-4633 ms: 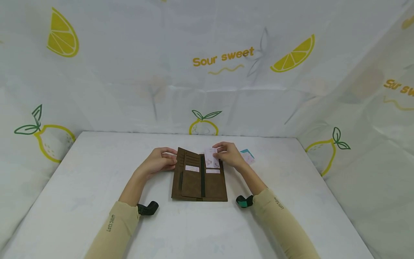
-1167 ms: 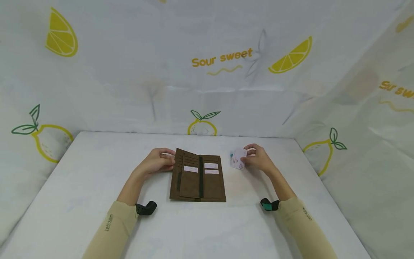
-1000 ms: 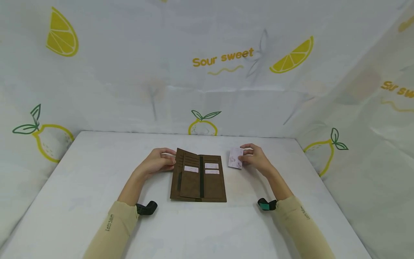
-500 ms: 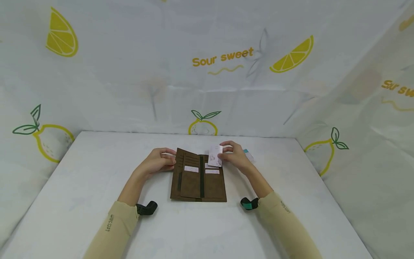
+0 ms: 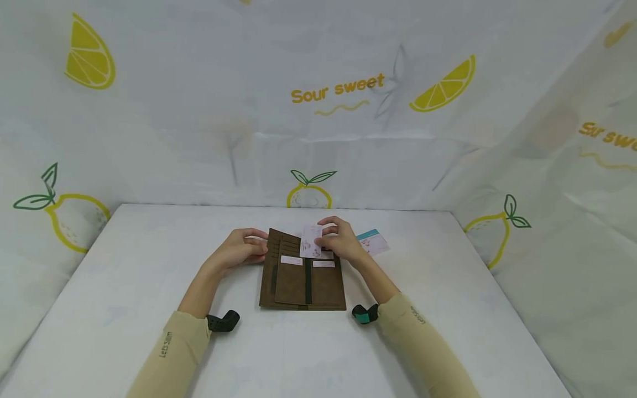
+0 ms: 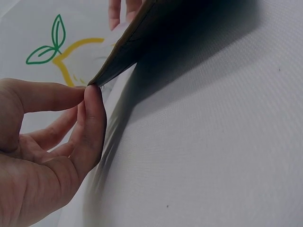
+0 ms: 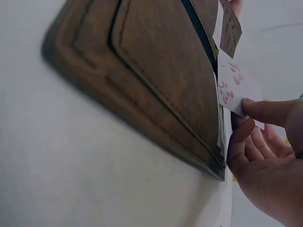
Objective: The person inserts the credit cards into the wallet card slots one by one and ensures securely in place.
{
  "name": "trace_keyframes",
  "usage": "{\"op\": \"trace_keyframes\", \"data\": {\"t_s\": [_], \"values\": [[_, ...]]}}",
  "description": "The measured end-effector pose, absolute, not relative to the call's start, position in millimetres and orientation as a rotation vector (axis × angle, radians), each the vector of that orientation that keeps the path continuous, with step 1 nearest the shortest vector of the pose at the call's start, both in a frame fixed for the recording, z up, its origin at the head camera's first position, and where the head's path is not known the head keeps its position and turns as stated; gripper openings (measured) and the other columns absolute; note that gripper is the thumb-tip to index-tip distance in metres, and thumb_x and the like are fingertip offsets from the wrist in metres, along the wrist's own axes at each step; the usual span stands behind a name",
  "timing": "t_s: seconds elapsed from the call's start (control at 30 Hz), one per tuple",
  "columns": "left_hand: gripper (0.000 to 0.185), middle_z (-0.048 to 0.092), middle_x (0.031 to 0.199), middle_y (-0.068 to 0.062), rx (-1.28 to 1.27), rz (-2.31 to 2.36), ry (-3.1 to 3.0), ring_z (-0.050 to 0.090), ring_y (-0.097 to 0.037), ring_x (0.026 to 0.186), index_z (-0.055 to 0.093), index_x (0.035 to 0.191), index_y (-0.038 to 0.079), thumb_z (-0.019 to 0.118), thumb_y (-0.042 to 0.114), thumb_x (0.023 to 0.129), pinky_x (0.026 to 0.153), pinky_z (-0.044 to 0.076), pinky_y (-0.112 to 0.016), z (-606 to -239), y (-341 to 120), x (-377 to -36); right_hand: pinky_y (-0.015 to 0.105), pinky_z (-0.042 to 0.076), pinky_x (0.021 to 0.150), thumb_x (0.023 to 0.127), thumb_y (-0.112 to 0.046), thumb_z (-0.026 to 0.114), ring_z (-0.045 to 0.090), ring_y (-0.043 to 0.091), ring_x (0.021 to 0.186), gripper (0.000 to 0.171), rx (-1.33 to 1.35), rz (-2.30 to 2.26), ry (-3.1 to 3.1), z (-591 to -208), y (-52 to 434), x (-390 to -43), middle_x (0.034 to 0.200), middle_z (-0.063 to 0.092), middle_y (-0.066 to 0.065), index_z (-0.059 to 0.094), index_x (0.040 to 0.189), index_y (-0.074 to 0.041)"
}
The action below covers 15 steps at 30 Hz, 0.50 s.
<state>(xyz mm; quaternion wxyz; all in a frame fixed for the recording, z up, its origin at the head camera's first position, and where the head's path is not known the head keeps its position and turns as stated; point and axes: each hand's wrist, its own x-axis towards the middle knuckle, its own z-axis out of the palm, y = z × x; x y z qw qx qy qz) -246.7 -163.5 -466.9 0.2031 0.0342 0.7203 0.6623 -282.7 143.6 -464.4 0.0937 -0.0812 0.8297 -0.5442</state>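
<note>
A brown long wallet [image 5: 325,287] lies spread on the table. My left hand [image 5: 240,247] pinches the upper edge of its raised left cover between thumb and finger, as the left wrist view also shows. My right hand [image 5: 342,240] holds a white card with pink blossoms [image 5: 311,243] between thumb and fingers, over the wallet's upper middle. In the right wrist view that blossom card [image 7: 232,82] stands at the wallet's edge; whether it touches a slot I cannot tell. White card strips show in the left slot [image 5: 291,260] and lower right slot [image 5: 324,264]; another is partly covered.
Right of the wallet, behind my right wrist, lie overlapping cards [image 5: 375,243], one with a teal band. A black wrist camera [image 5: 224,321] sticks out from each cuff. A lemon-print cloth [image 5: 199,155] hangs behind the white table [image 5: 278,354].
Earlier my right hand left a card in the upper right slot. It then took another card from those at the right and carried it left over the wallet. My left hand stays put.
</note>
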Motion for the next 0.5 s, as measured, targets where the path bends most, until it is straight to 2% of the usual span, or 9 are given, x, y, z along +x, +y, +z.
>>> {"op": "trace_keyframes", "data": {"t_s": [0.27,0.5], "values": [[0.046,0.070,0.099,0.001,0.076,1.849,2.006,0.070,-0.007,0.090,0.053,0.146,-0.009,0.066,-0.002,0.103,0.085,0.065,-0.021,-468,-164,-247,0.022,0.061,0.078,0.098,0.001,0.074,0.071,0.013,0.088,0.046,-0.339,-1.626,2.419,-463,131,-284,0.109,0.070,0.016,0.059,0.141,0.001],[0.045,0.069,0.100,0.000,0.087,1.847,2.008,0.069,-0.008,0.091,0.054,0.146,-0.008,0.065,-0.004,0.102,0.085,0.066,-0.022,-469,-164,-249,0.021,0.061,0.078,0.096,0.002,0.076,0.069,0.013,0.086,0.046,-0.347,-1.630,2.416,-463,119,-285,0.107,0.070,0.015,0.062,0.140,-0.001]]}}
